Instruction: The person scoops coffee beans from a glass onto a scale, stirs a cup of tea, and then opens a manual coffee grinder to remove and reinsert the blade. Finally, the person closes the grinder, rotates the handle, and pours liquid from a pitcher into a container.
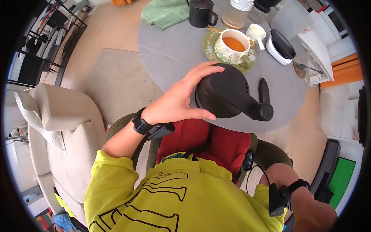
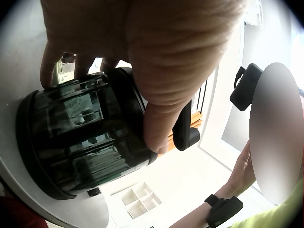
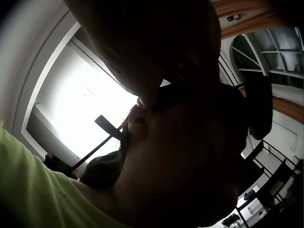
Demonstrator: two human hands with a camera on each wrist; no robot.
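Note:
My left hand [image 1: 174,94] grips a black-lidded canister [image 1: 224,89] with a crank-like handle at the near edge of the table, thumb on the near side and fingers over the far side. In the left wrist view the canister [image 2: 90,137] has smoky see-through walls and a black base. My right hand [image 2: 244,166] is raised beside my face, its fingertips hidden; in the right wrist view that hand [image 3: 156,38] is a dark shape close to the face. Past the canister, a cup of orange-brown liquid [image 1: 233,44] stands on a green plate [image 1: 210,40].
On the round grey table [image 1: 166,58] lie a small black tool [image 1: 263,91] and a green cloth [image 1: 164,13]. A black mug [image 1: 201,13], a small white cup [image 1: 256,31], a black-and-white container [image 1: 282,48] and a glass with a spoon [image 1: 305,71] stand further back. A beige sofa [image 1: 69,143] is at the left.

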